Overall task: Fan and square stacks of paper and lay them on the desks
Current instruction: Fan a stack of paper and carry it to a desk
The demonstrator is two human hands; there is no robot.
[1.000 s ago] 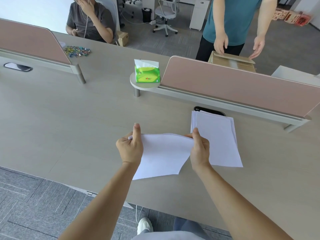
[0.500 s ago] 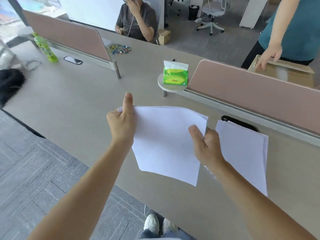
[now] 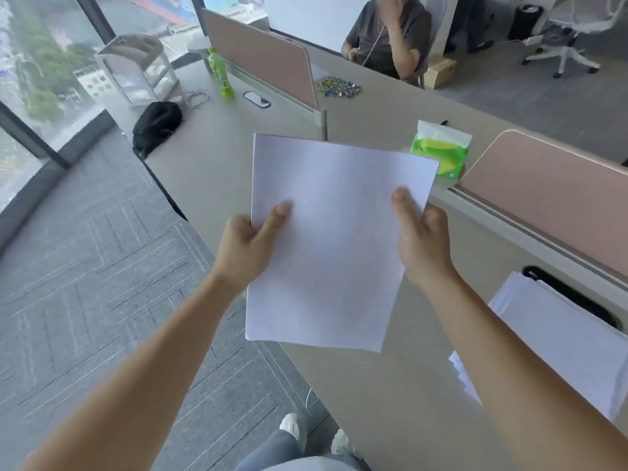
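I hold a thin stack of paper (image 3: 333, 239) up off the desk (image 3: 390, 413), one side edge in each hand. My left hand (image 3: 248, 248) pinches the left edge, thumb lying on the top sheet and fingers hidden underneath, and my right hand (image 3: 423, 246) pinches the right edge the same way. The sheets look nearly flush, with only a slight stagger at the near corner below my left hand. A second stack (image 3: 557, 345) lies flat on the desk to the right of my right hand, right against the dark cable slot (image 3: 577, 297) and in front of the pink partition (image 3: 550, 205). I judge that I am between squaring this stack and laying it down. To do that well, I would loosen both pinches a little, tip the stack on edge and tap its bottom edge on the desk ahead of my hands so the sheets settle. Then I would tap a side edge and lower the stack flat beyond my left hand, well apart from the tissue pack (image 3: 441, 158) past my right thumb. Too tight a pinch would likely bow the sheets and lock the stagger in.
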